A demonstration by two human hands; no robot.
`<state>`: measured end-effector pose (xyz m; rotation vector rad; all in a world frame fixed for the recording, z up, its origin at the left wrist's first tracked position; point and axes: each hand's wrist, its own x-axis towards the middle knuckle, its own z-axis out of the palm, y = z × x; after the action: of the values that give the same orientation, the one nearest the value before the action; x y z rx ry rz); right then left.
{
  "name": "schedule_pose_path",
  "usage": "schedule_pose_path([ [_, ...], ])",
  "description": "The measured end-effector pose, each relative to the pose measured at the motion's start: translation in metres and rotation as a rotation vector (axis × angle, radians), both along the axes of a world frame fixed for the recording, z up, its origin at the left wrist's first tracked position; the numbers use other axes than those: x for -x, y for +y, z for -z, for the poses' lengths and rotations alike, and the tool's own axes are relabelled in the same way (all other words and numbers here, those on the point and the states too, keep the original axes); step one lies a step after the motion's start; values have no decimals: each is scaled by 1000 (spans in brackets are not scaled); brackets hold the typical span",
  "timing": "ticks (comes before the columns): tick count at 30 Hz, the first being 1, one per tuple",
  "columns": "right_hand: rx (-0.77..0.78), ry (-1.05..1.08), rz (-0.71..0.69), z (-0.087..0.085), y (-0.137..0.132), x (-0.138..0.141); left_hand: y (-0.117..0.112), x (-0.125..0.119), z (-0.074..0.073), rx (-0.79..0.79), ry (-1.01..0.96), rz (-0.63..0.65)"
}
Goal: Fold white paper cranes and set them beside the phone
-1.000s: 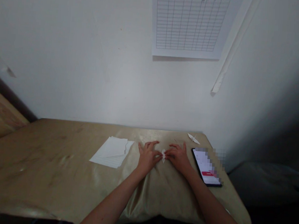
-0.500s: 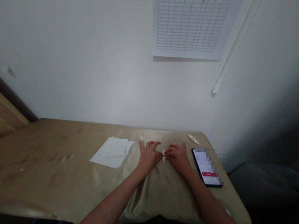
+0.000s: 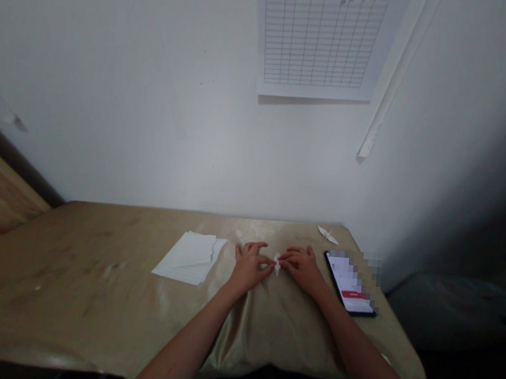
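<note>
Small folded white paper lies on the bench, directly between the hands – long axis pointing away from the person, crosswise to the line joining the fingertips. Left hand: tips closed on the paper's left side, remaining fingers spread. Right hand: tips closed on its right side, fingers loosely bent. Neither hand is evidently nearer. White sheets lie left; a phone right, a second folded piece beyond.
</note>
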<state>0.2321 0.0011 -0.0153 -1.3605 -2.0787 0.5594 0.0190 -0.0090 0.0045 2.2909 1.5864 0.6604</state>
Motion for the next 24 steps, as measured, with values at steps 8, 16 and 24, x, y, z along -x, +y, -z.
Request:
schedule_pose_path([
  [8,-13,24,16,5,4,3,1,-6,1,16,-18,-41],
  [16,-55,36,39,10,2,4,-1,-6,3,29,-22,-65],
  [24,-172,-25,79,18,7,4,0,-4,7,-22,15,-89],
])
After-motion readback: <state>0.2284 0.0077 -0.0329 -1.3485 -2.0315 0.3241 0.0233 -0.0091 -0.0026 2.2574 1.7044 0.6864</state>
